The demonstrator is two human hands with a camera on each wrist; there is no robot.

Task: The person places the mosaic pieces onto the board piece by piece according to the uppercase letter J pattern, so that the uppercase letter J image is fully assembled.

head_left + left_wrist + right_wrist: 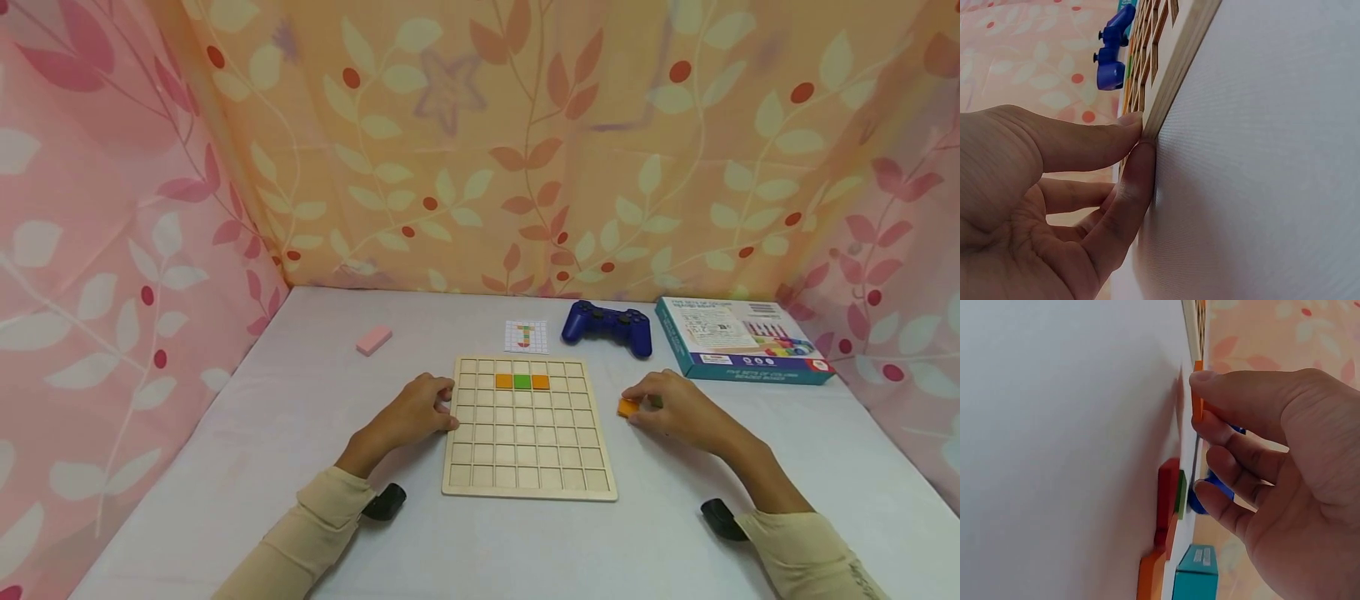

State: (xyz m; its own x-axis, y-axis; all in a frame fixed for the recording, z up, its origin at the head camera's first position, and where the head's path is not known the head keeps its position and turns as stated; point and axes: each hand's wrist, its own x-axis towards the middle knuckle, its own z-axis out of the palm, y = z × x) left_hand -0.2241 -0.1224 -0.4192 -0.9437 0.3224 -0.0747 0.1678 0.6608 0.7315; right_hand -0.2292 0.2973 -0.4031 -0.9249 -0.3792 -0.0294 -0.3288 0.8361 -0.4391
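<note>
At the left edge of the square wooden grid board (527,433), my left hand (411,410) grips the rim between thumb and index finger. The left wrist view shows these fingertips on the board's edge (1175,69). One row near the board's far side holds an orange tile (504,382), a green tile (522,382) and a second orange tile (540,382). Right of the board, my right hand (678,410) pinches another orange tile (1197,394) just above the table. Red (1167,497), green (1180,495) and orange pieces (1149,577) lie beyond its fingers, mostly hidden in the head view.
Behind the board lie a small pattern card (526,336) and a blue game controller (607,327). A teal game box (742,340) is at the back right, a pink block (373,340) at the back left. Patterned cloth (480,150) encloses the white table.
</note>
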